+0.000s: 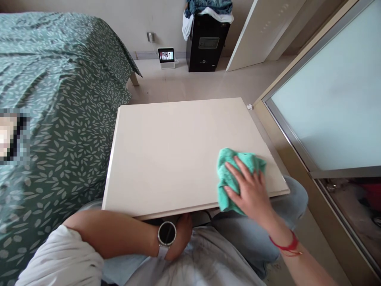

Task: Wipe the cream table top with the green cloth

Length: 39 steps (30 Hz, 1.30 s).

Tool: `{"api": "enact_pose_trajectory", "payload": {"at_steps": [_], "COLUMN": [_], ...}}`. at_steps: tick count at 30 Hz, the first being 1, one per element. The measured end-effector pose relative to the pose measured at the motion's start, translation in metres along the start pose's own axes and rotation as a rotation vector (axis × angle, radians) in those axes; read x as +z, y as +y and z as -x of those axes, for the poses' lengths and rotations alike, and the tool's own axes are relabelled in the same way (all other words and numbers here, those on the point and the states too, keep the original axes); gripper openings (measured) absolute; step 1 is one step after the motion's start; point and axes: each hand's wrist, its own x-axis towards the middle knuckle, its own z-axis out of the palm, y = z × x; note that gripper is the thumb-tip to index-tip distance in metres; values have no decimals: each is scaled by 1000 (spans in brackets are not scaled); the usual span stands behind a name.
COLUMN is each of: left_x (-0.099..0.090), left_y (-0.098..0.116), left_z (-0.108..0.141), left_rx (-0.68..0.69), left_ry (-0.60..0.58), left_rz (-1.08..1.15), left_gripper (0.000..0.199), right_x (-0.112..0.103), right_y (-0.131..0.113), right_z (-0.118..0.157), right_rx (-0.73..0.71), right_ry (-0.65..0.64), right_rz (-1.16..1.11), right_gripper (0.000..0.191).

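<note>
Right hand (252, 193) spread on green cloth (224, 198) on table (178, 155), left hand (182, 237), pose unclear, wardrobe (342, 173) holding red item (374, 194)

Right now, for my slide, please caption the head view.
Right hand spread over a green cloth on a pale tabletop, left hand by the near edge.
</note>
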Motion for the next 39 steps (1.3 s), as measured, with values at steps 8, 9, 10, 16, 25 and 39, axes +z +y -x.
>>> {"api": "enact_pose_trajectory", "payload": {"at_steps": [8, 9, 10, 16, 25, 39], "left_x": [18, 19, 21, 27, 13, 46], "left_y": [4, 5, 6, 10, 16, 51], "left_z": [6, 5, 5, 8, 7, 23], "left_rx": [83, 75, 73, 108, 50, -9], "left_ry": [-34, -45, -61, -106, -82, -45], "left_rz": [-35, -37, -38, -103, -40, -62], "left_gripper": [25, 24, 24, 35, 28, 43], "right_x": [-5, -5, -4, -8, -14, 25], "right_y": [94, 99, 104, 122, 58, -194], "right_z": [-17, -32, -49, -173, -283, -341], "right_rx": [244, 245, 248, 331, 580, -42], "right_ry": [31, 25, 17, -14, 24, -170], "right_rz": [84, 72, 57, -72, -73, -159], "right_gripper": [73, 73, 75, 76, 72, 74]}}
